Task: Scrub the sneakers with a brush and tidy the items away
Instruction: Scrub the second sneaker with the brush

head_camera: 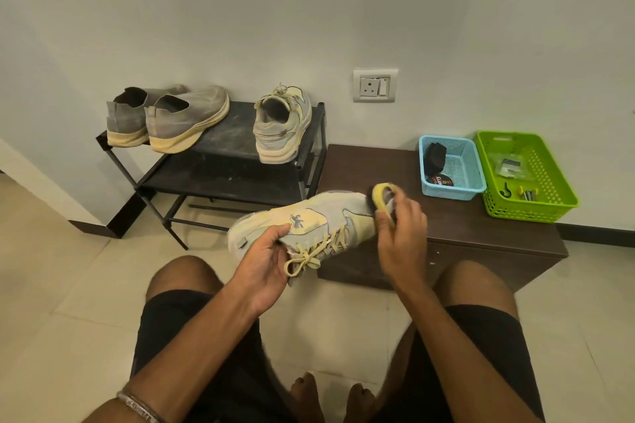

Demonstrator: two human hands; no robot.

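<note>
Pale yellow and grey mesh, the sneaker (309,226) lies on its side in the air above my knees, toe toward two o'clock, laces hanging toward me. My left hand (264,257) grips it at the heel end, thumb over the side and fingers curled under. My right hand (402,233) is wrapped around the brush (381,200), a yellow-backed one with what look like dark bristles, though motion blur makes that hard to judge; it touches the toe. So both hands are clamped, one on each thing.

Beyond the toe, at one o'clock, is the dark brown surface (378,164) of a low cabinet. On it at two o'clock stand a blue basket (477,190) holding dark items and, just beside it, a green basket (549,213) with small hardware.

At eleven o'clock a black shoe rack (223,133) carries the matching sneaker (281,130) on its top shelf, heel toward me, and well apart from it a grey slip-on pair (165,120). A wall socket (375,85) sits at twelve o'clock.
</note>
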